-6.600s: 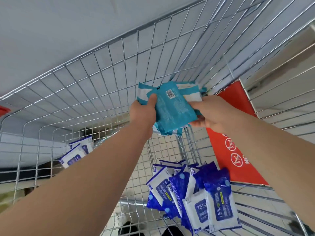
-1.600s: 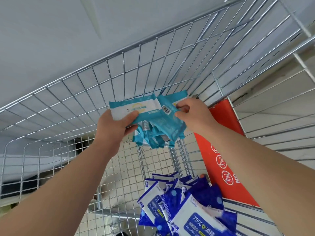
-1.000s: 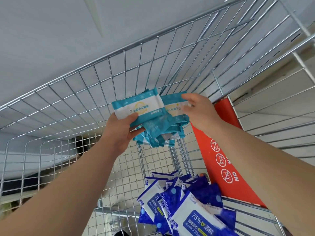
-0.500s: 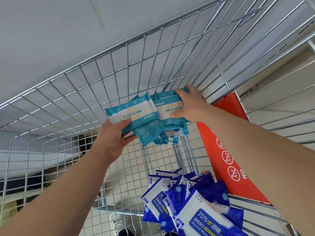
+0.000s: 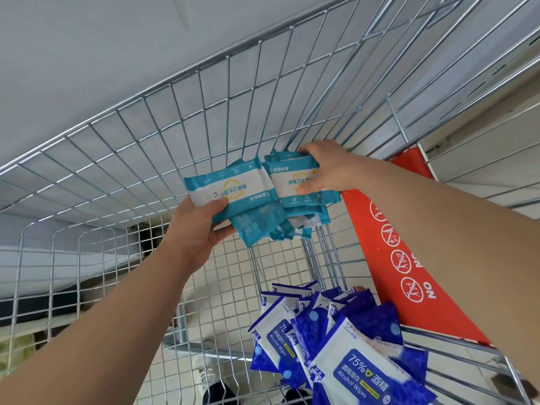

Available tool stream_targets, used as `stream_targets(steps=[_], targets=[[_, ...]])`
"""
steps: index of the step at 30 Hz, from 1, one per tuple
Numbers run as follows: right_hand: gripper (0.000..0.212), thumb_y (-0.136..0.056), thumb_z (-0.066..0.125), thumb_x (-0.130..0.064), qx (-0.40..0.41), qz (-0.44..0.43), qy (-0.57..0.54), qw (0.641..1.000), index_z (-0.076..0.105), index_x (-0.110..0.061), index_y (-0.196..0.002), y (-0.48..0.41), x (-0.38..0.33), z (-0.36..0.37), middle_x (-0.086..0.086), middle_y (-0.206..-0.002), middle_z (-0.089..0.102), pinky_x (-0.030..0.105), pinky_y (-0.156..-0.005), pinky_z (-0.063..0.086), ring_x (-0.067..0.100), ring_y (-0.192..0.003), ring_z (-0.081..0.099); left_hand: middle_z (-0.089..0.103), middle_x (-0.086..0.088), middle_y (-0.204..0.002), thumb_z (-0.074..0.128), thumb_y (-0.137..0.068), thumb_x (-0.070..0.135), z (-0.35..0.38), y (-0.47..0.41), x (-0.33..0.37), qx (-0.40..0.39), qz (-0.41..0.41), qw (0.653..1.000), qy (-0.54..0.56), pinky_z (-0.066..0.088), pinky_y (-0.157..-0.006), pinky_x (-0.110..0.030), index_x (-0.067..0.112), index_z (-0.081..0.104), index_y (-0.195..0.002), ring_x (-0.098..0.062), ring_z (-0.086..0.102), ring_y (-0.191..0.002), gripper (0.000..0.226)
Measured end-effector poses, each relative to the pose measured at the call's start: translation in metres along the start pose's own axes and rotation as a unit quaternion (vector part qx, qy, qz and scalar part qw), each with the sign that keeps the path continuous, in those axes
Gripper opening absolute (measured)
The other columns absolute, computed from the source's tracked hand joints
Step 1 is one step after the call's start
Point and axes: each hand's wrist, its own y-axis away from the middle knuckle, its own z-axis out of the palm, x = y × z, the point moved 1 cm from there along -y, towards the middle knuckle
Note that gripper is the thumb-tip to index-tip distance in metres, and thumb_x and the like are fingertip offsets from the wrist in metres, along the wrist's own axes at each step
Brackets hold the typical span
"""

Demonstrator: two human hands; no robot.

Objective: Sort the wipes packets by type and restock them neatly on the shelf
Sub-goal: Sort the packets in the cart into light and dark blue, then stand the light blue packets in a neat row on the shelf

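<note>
The left hand [image 5: 198, 226] grips a teal wipes packet [image 5: 230, 188] near the middle of the view, thumb on its face. Just beside it, at 3 o'clock, the right hand [image 5: 327, 168] grasps a second teal packet [image 5: 292, 179], with more teal packets [image 5: 263, 220] bunched beneath both. They are held against the wire cart [image 5: 204, 127]. Blue alcohol wipes packets [image 5: 336, 346] lie heaped at 5 o'clock, beside a red sign [image 5: 388, 244].

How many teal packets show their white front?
2: left teal packet, gripped by the left hand; right teal packet, held by the right hand. Others beneath may hide theirs.
</note>
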Motion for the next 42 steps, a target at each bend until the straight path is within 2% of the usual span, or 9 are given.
stream_targets(steps=[3,9,14,16,22,29,33,37,42], targets=[[0.082,-0.063,0.084,-0.04,0.047,0.001,-0.024,0.999,0.04,-0.02,-0.129,0.005,-0.001,0.003,0.006,-0.124,0.049,0.038,-0.096,0.042,0.022,-0.112,0.047,0.071,-0.005,-0.106,0.055,-0.093,0.001,0.001,0.001,0.0,0.0,0.005,1.0,-0.005,0.06,-0.067,-0.036,0.016,0.057,-0.11,-0.021,0.069,-0.098,0.023],[0.086,-0.061,0.079,-0.053,0.151,0.012,0.107,0.983,0.041,-0.021,-0.132,0.02,-0.005,0.006,0.01,-0.125,0.041,0.04,-0.1,0.03,0.03,-0.118,0.034,0.07,-0.006,-0.108,0.056,-0.093,0.001,0.0,0.009,-0.001,0.008,0.01,1.0,-0.01,0.06,-0.067,-0.035,0.014,0.056,-0.115,-0.021,0.068,-0.098,0.026],[0.046,-0.068,0.079,-0.04,0.181,-0.023,0.035,0.983,0.054,-0.02,-0.101,0.037,-0.005,-0.002,0.002,-0.1,0.055,0.037,-0.084,0.04,0.026,-0.099,0.052,0.069,-0.007,-0.11,0.056,-0.093,0.002,-0.001,0.02,0.0,0.006,0.015,1.0,-0.019,0.06,-0.065,-0.034,0.012,0.053,-0.122,-0.02,0.068,-0.099,0.032],[0.042,-0.07,0.078,-0.036,0.176,-0.024,-0.001,0.984,0.055,-0.017,-0.1,0.048,-0.007,-0.006,0.0,-0.094,0.057,0.034,-0.074,0.041,0.022,-0.089,0.055,0.068,-0.007,-0.112,0.057,-0.092,0.002,-0.001,0.028,0.003,0.002,0.024,0.999,-0.023,0.06,-0.067,-0.034,0.012,0.052,-0.124,-0.021,0.068,-0.1,0.034],[0.034,-0.073,0.075,-0.031,0.237,-0.013,-0.094,0.967,0.055,-0.015,-0.095,0.094,-0.026,-0.03,0.002,-0.092,0.06,0.033,-0.066,0.043,0.024,-0.084,0.058,0.069,-0.006,-0.108,0.06,-0.091,0.004,-0.005,0.076,0.031,0.011,0.112,0.99,-0.09,0.06,-0.068,-0.031,0.013,0.053,-0.117,-0.02,0.071,-0.093,0.028],[0.031,-0.081,0.065,-0.03,0.256,-0.04,-0.071,0.963,0.054,-0.016,-0.106,0.187,-0.106,-0.085,0.005,-0.102,0.062,0.037,-0.076,0.048,0.027,-0.091,0.059,0.069,0.005,-0.095,0.066,-0.088,0.017,-0.02,0.19,0.103,0.089,0.235,0.936,-0.248,0.058,-0.072,-0.032,0.023,0.058,-0.102,-0.015,0.069,-0.088,0.017],[0.026,-0.081,0.062,-0.026,0.258,-0.103,-0.068,0.958,0.052,-0.019,-0.103,0.253,-0.158,-0.114,-0.002,-0.096,0.06,0.032,-0.065,0.047,0.02,-0.081,0.059,0.068,0.002,-0.106,0.066,-0.089,0.018,-0.036,0.267,0.135,0.118,0.251,0.932,-0.234,0.059,-0.08,-0.039,0.017,0.057,-0.116,-0.016,0.067,-0.095,0.029],[0.022,-0.081,0.063,-0.024,0.252,-0.153,-0.07,0.953,0.05,-0.02,-0.099,0.31,-0.209,-0.128,-0.005,-0.088,0.058,0.03,-0.057,0.047,0.015,-0.069,0.059,0.07,0.001,-0.105,0.067,-0.088,0.015,-0.068,0.339,0.153,0.146,0.276,0.93,-0.194,0.06,-0.079,-0.037,0.02,0.059,-0.11,-0.016,0.068,-0.095,0.024],[0.024,-0.084,0.063,-0.026,0.254,-0.22,-0.038,0.941,0.052,-0.021,-0.105,0.373,-0.284,-0.133,-0.005,-0.096,0.062,0.033,-0.064,0.05,0.015,-0.077,0.059,0.069,0.006,-0.102,0.066,-0.089,0.014,-0.121,0.43,0.173,0.199,0.304,0.917,-0.165,0.059,-0.071,-0.026,0.021,0.057,-0.114,-0.01,0.068,-0.092,0.028]])
